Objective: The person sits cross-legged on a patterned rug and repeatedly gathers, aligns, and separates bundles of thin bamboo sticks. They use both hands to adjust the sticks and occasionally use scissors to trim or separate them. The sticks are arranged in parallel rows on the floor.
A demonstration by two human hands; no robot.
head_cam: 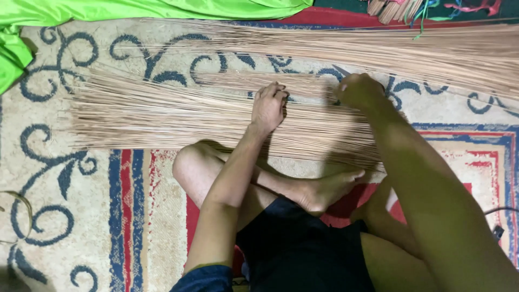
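Sticks (178, 116) being sorted on the rug (54, 162).
Left hand (268, 106) lies loose-fingered on them, right hand (359, 91) clenched around some; gathering likely calls for a firmer pinch.

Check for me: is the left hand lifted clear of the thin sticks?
No, the left hand rests palm down on the spread of thin sticks lying across the carpet.

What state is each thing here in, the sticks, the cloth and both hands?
Near stick pile: spread flat on the carpet.
Far stick pile: fanned out, untouched.
Green cloth: crumpled.
Left hand: resting on the near sticks.
Right hand: curled on the sticks.
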